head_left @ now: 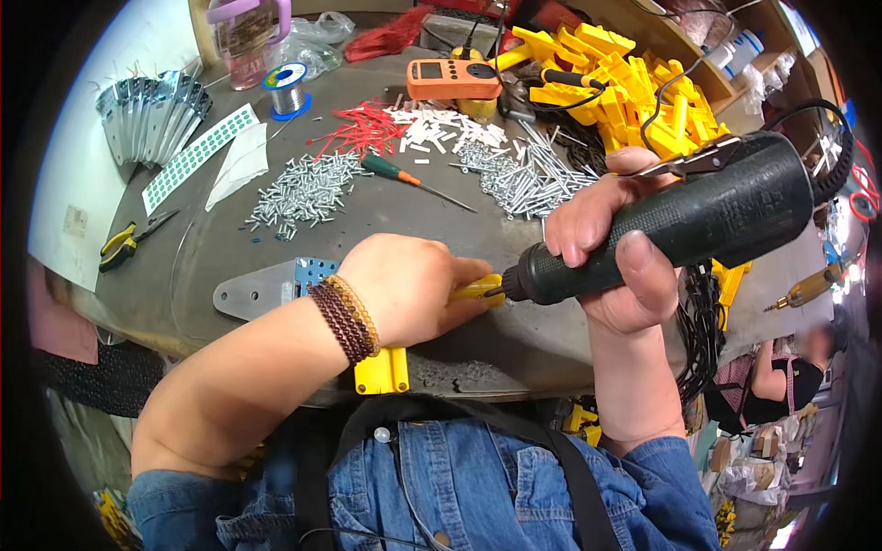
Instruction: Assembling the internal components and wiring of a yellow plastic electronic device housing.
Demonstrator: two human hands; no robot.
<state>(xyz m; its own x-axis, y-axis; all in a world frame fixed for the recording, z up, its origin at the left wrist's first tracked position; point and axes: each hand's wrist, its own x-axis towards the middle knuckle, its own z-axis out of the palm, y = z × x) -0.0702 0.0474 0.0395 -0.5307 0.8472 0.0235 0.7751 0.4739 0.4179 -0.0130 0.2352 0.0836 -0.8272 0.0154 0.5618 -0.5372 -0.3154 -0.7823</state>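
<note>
Grey bench (542, 354) under everything, and out at nine o'clock lie yellow-and-black nippers (124, 246). Closer in on that line, a tapered metal plate (250, 292) with a blue end runs up to the left wrist; short screws (303, 193) heap at ten. Now the middle: left hand (404, 285) palm down, fingers curled round a yellow plastic part (476, 287)! A yellow corner (381, 370) shows at seven o'clock, below the wrist; same piece or not, I can't tell. Light, stiff, slightly slick, I'd judge: hold the side walls, clear of the driver's nose. Yellow housings (634, 87) pile high between one and two. And at three, the right hand (616, 243) wraps a dark electric screwdriver (707, 207), nose right by the yellow part; contact's too small to call. Bulky, probably weighty, best gripped round its textured barrel.
</note>
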